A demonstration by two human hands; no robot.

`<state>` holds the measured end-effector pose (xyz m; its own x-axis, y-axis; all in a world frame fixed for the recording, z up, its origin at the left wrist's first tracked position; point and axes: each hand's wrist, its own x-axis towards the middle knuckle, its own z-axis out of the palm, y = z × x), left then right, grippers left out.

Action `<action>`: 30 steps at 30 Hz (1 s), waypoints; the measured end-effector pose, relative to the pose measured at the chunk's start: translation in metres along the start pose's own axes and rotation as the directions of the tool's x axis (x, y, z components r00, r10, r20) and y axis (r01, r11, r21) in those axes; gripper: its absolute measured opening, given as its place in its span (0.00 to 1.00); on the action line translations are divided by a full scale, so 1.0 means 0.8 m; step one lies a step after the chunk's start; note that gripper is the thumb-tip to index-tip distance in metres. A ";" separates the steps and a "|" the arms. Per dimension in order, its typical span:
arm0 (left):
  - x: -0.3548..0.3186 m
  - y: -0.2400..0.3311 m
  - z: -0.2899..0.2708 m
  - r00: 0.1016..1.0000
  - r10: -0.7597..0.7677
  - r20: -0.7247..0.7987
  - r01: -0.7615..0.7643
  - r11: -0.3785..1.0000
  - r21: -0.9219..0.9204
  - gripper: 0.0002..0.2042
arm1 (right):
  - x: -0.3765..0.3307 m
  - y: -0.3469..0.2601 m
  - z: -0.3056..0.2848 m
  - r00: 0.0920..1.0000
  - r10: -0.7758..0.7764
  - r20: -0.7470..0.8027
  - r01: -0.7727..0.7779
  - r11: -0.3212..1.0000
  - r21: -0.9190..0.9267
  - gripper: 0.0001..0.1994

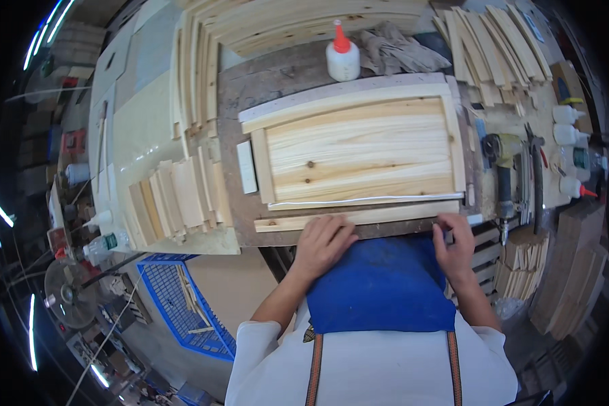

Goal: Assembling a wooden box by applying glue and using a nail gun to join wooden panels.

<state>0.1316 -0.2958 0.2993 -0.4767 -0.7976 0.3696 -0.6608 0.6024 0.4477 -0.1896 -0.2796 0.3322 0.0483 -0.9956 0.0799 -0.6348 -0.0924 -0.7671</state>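
Several dark knots (310, 164) dot the pale panel (362, 145).

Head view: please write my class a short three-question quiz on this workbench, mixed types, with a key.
1. What colour is the cap on the bottle beyond the wooden panel?
2. True or false: a white line runs along the panel's edge nearest the person.
3. Which is nearest the left hand: (a) the drill, (b) the loose wooden strip, (c) the blue crate?

Key: 1. Red. 2. True. 3. b.
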 end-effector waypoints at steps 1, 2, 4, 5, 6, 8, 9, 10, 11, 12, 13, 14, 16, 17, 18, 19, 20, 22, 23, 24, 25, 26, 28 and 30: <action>-0.004 -0.006 -0.001 0.999 -0.030 -0.025 0.030 0.999 0.019 0.19 | -0.003 0.002 -0.001 0.996 -0.013 -0.092 0.004 0.995 -0.097 0.12; -0.007 -0.011 -0.001 0.997 -0.058 -0.055 0.060 0.998 0.029 0.19 | -0.004 0.006 -0.005 0.983 -0.037 -0.180 -0.001 0.979 -0.205 0.13; -0.017 -0.018 -0.004 0.997 -0.065 -0.029 0.066 0.997 0.036 0.19 | -0.011 0.018 -0.012 0.968 -0.050 -0.248 -0.043 0.933 -0.358 0.15; -0.018 -0.020 -0.007 0.997 -0.062 -0.037 0.065 0.996 0.058 0.18 | -0.014 0.020 -0.011 0.971 -0.025 -0.239 -0.075 0.914 -0.399 0.16; -0.020 -0.023 -0.011 0.997 -0.060 -0.049 0.064 0.995 0.078 0.18 | -0.014 0.018 -0.007 0.970 0.002 -0.243 -0.095 0.924 -0.370 0.16; -0.023 -0.026 -0.014 0.996 -0.081 -0.038 0.084 0.992 0.089 0.17 | -0.014 0.016 0.000 0.968 0.024 -0.249 -0.111 0.934 -0.340 0.17; -0.022 -0.027 -0.013 0.998 -0.056 -0.036 0.058 0.997 0.056 0.17 | -0.015 0.016 0.004 0.969 0.017 -0.247 -0.103 0.935 -0.340 0.17; -0.020 -0.029 -0.011 0.998 -0.056 -0.041 0.059 0.996 0.068 0.16 | -0.018 0.016 0.006 0.963 0.029 -0.269 -0.129 0.924 -0.359 0.17; -0.018 -0.030 -0.010 0.997 -0.063 -0.049 0.067 0.994 0.089 0.16 | -0.019 0.017 0.009 0.961 0.031 -0.274 -0.128 0.931 -0.343 0.17; -0.016 -0.032 -0.008 0.996 -0.072 -0.058 0.078 0.990 0.113 0.15 | -0.019 0.019 0.010 0.960 0.031 -0.278 -0.125 0.938 -0.324 0.16; -0.015 -0.033 -0.006 0.997 -0.060 -0.058 0.066 0.993 0.102 0.15 | -0.019 0.020 0.008 0.959 0.031 -0.280 -0.119 0.946 -0.302 0.16; -0.014 -0.036 -0.005 0.998 -0.030 -0.063 0.034 0.997 0.071 0.15 | -0.020 0.021 0.004 0.956 0.034 -0.290 -0.127 0.943 -0.308 0.16; -0.012 -0.035 -0.008 0.997 0.015 -0.074 -0.013 1.000 0.023 0.16 | -0.019 0.023 0.001 0.956 0.033 -0.292 -0.122 0.949 -0.291 0.16; -0.009 -0.035 -0.009 0.997 0.016 -0.074 -0.014 1.000 0.024 0.16 | -0.017 0.023 0.000 0.956 0.032 -0.290 -0.118 0.952 -0.282 0.16; -0.007 -0.037 -0.010 0.996 0.032 -0.080 -0.030 0.999 0.026 0.16 | -0.015 0.024 -0.002 0.957 0.032 -0.289 -0.117 0.953 -0.280 0.16; -0.004 -0.038 -0.012 0.995 0.046 -0.087 -0.044 0.999 0.029 0.16 | -0.013 0.024 -0.005 0.954 0.019 -0.300 -0.112 0.949 -0.295 0.15; 0.001 -0.039 -0.013 0.994 0.062 -0.094 -0.059 0.998 0.033 0.16 | -0.010 0.023 -0.008 0.950 0.006 -0.311 -0.107 0.945 -0.309 0.15; 0.008 -0.042 -0.013 0.996 0.050 -0.079 -0.047 0.998 0.039 0.16 | -0.004 0.026 -0.010 0.948 -0.011 -0.320 -0.098 0.942 -0.321 0.14; 0.012 -0.043 -0.012 0.997 0.040 -0.065 -0.037 0.998 0.040 0.16 | 0.000 0.028 -0.010 0.947 -0.017 -0.322 -0.096 0.939 -0.331 0.14; 0.015 -0.043 -0.011 0.998 0.030 -0.050 -0.028 0.999 0.042 0.16 | 0.004 0.030 -0.011 0.946 -0.023 -0.324 -0.094 0.935 -0.341 0.13; 0.019 -0.045 -0.011 0.998 0.030 -0.052 -0.028 0.999 0.045 0.16 | 0.008 0.030 -0.010 0.944 -0.029 -0.328 -0.093 0.932 -0.351 0.13; 0.022 -0.047 -0.010 0.999 0.024 -0.039 -0.022 0.999 0.042 0.16 | 0.011 0.031 -0.010 0.944 -0.032 -0.328 -0.091 0.932 -0.350 0.13; 0.027 -0.050 -0.009 1.000 0.012 -0.015 -0.012 0.999 0.034 0.16 | 0.015 0.033 -0.012 0.944 -0.056 -0.325 -0.076 0.922 -0.379 0.13; 0.029 -0.052 -0.007 1.000 0.009 -0.019 -0.009 1.000 0.029 0.16 | 0.017 0.034 -0.012 0.945 -0.070 -0.320 -0.064 0.918 -0.391 0.13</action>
<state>0.1513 -0.3389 0.2940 -0.4717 -0.7913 0.3890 -0.6729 0.6082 0.4211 -0.2132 -0.2958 0.3186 -0.1566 -0.9298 0.3332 -0.8876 -0.0155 -0.4604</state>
